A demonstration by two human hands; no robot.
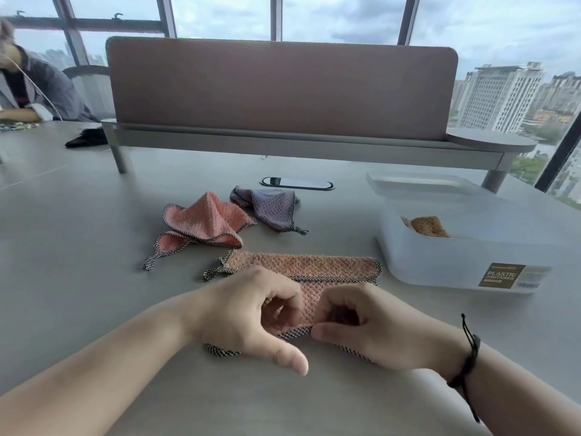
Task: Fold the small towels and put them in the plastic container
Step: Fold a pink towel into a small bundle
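Note:
A pink towel with a checkered border (301, 267) lies flat on the grey table right in front of me. My left hand (251, 313) and my right hand (371, 325) both rest on its near part, fingers curled, pinching the near hem. A crumpled pink towel (204, 223) and a crumpled purple towel (268, 206) lie further back. The translucent plastic container (456, 259) stands to the right, open, with a folded brown towel (429, 226) inside.
The container's lid (418, 184) lies behind it. A desk divider on legs (283, 89) spans the back of the table, with a cable port (295, 183) in front. A person sits at the far left (31, 86) beside a black object (88, 138).

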